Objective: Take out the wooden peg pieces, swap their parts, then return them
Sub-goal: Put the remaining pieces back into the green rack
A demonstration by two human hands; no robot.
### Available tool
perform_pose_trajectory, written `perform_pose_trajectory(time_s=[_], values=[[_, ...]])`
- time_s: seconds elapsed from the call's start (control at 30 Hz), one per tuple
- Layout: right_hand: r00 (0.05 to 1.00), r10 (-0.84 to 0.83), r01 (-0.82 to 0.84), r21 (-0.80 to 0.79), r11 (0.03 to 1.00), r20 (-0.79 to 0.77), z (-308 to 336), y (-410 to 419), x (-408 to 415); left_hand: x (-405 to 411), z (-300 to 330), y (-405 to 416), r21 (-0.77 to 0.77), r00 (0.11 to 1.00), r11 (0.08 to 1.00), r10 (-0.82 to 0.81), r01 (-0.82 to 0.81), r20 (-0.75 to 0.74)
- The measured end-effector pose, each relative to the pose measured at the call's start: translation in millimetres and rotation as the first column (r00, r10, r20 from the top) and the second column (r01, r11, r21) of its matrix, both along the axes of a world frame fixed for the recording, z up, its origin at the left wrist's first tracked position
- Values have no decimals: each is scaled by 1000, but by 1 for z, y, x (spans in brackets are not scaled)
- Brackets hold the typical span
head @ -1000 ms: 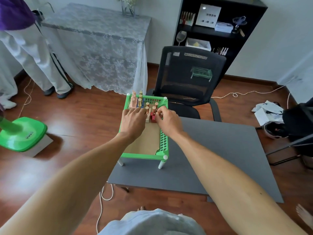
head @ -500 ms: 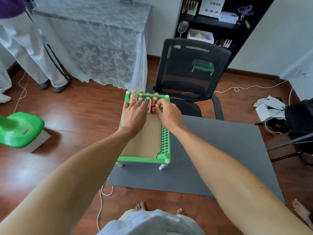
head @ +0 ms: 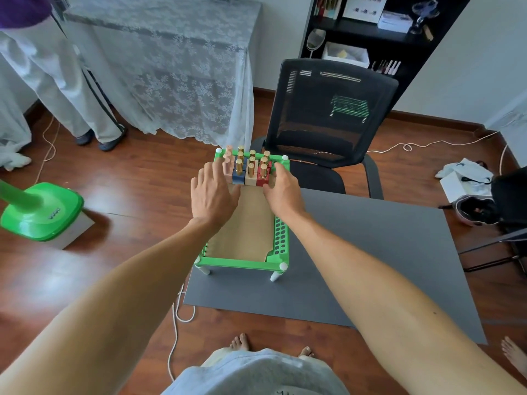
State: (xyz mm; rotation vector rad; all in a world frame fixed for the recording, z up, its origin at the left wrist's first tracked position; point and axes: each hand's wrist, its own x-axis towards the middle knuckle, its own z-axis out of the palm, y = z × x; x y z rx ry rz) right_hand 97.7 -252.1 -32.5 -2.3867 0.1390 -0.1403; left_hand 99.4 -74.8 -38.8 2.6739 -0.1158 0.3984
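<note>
**Both grips slack beside the peg block**

Neither grip holds anything. The left hand (head: 214,195) sits just left of centre frame with fingers spread and straight, its fingertips up against the left side of the peg set; whether they actually touch the pale pink pegs there cannot be told. The right hand (head: 282,192) mirrors it on the right, fingers loosely extended beside the red block, thumb tucked toward the set. Flanking the set like this reads as squaring it up or steadying it, not lifting a piece.

Between the hands stand the wooden peg pieces (head: 248,166): golden-brown pegs upright in rows, seated in coloured bases, with a blue base (head: 238,178), a pale base (head: 251,179) and a red base (head: 262,178) along the near row. They are packed together at the far end of a small green tray table (head: 245,263), whose floor is lined with a tan sheet, bare on the near side. All pegs appear seated, so either the pieces are returned or none has been taken out; I cannot say which.

The tray's white feet rest on a grey tabletop (head: 370,252). Beyond it, in the upper middle of the frame, a black mesh chair (head: 333,109) faces the tray. At upper left a lace-covered table (head: 176,61) stands, with a person's legs beside it.
</note>
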Motion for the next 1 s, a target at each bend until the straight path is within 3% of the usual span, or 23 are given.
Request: perform_pose_trajectory(time_s=[0.23, 0.4, 1.0], values=[[986, -108, 122, 102, 987, -127, -9, 10, 8, -6, -7, 19, -172, 959, 975, 89, -140, -270], [980, -131, 149, 117, 982, -152, -14, 15, 13, -12, -7, 14, -196, 909, 964, 84, -177, -407], [968, -234, 249, 223, 943, -89, -17, 28, 15, -14, -3, 14, -241, 890, 955, 46, -172, -454]])
